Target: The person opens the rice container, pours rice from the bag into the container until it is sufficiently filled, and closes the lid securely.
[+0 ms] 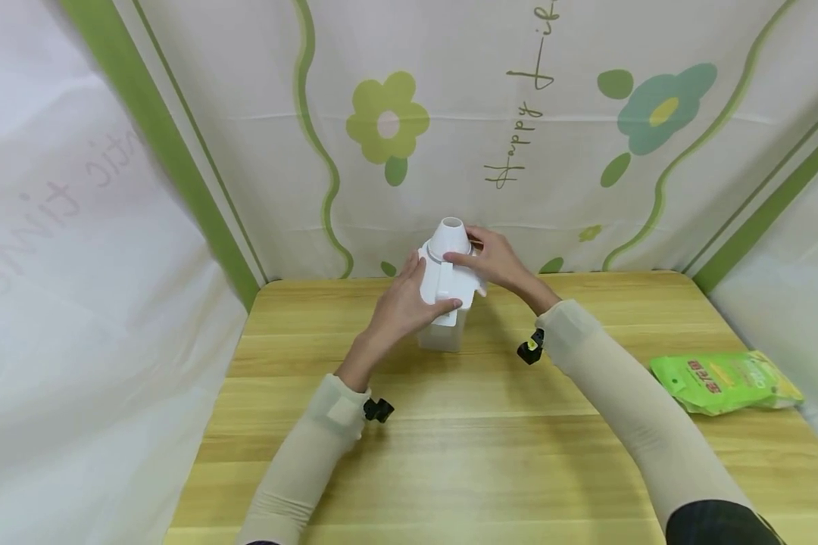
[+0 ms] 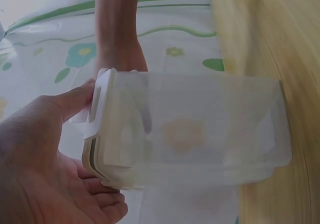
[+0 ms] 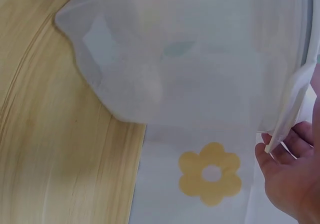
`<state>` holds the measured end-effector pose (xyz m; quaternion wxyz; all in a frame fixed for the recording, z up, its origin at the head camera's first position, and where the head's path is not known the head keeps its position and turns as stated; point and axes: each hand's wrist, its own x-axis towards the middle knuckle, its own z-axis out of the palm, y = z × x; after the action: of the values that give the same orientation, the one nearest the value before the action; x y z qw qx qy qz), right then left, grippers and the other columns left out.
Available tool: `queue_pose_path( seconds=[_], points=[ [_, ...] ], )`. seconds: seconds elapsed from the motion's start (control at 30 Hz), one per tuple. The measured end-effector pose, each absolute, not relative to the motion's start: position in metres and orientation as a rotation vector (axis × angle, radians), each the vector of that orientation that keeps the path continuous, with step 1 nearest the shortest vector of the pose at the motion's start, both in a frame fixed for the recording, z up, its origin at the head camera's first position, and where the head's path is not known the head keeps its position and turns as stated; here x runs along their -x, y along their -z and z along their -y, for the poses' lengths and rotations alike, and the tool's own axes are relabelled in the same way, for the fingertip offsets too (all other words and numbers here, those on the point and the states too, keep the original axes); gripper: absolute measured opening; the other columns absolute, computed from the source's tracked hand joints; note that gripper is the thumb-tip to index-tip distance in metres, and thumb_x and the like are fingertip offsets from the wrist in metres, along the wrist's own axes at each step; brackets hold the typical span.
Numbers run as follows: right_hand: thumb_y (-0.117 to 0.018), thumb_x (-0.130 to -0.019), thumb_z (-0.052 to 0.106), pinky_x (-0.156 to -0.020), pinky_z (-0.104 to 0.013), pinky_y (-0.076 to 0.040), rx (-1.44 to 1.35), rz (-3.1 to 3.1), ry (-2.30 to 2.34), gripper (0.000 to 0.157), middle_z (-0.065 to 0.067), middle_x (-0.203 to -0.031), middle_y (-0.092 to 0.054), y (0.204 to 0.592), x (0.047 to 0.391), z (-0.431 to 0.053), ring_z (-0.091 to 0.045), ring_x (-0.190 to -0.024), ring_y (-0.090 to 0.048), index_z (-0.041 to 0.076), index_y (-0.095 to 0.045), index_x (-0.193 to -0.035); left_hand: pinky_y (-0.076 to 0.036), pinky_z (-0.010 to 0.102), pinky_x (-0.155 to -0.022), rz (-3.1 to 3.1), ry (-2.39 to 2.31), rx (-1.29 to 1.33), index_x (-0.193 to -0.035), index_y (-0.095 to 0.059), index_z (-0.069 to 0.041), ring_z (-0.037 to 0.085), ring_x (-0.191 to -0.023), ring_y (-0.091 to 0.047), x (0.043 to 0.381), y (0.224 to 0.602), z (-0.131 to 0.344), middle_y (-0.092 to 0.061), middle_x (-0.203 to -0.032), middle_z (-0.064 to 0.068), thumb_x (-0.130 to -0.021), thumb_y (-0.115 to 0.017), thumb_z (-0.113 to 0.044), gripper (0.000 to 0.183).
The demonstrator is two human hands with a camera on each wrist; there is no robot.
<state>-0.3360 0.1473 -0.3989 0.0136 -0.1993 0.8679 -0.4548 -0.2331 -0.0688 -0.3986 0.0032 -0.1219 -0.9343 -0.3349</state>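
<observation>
A tall translucent plastic storage container (image 2: 210,119) stands upright on the table, closed by a white lid (image 1: 453,280) that carries a cone-shaped spout (image 1: 448,241). My left hand (image 1: 401,303) holds the lid from the left, thumb on its near part and fingers along its far left side. In the left wrist view, that hand (image 2: 55,154) spans the lid's edge. My right hand (image 1: 497,261) grips around the base of the spout, thumb in front and fingers behind. A white flap (image 3: 290,106) juts from the lid beside the right hand's fingers in the right wrist view.
A green printed packet (image 1: 722,381) lies on the wooden table (image 1: 450,454) at the right. A fabric curtain with flowers (image 1: 245,113) hangs directly behind the table, and more white cloth encloses both sides.
</observation>
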Motion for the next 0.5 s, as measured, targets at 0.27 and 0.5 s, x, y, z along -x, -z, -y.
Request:
queue_pose_path(
  seconds=[0.27, 0.5],
  points=[
    [-0.086, -0.089, 0.046, -0.102, -0.048, -0.056, 0.666, -2.787, 1.404, 0.067, -0.014, -0.133, -0.070, 0.400, 0.333, -0.155, -0.032, -0.124, -0.065, 0.007, -0.067, -0.140, -0.038, 0.050, -0.122, 2.906, 1.187, 0.478, -0.169, -0.024, -0.010, 0.036, -0.157, -0.033, 0.238, 0.399, 0.089, -0.017, -0.177, 0.007, -0.091, -0.078, -0.060, 0.107],
    [-0.087, -0.090, 0.040, -0.107, -0.050, -0.054, 0.698, -2.851, 1.419, 0.061, -0.015, -0.130, -0.068, 0.402, 0.326, -0.158, -0.032, -0.124, -0.063, 0.004, -0.070, -0.136, -0.038, 0.043, -0.123, 2.798, 1.332, 0.551, -0.162, -0.037, -0.004, 0.029, -0.155, -0.035, 0.247, 0.405, 0.103, -0.032, -0.171, 0.008, -0.088, -0.086, -0.048, 0.099]
  ],
)
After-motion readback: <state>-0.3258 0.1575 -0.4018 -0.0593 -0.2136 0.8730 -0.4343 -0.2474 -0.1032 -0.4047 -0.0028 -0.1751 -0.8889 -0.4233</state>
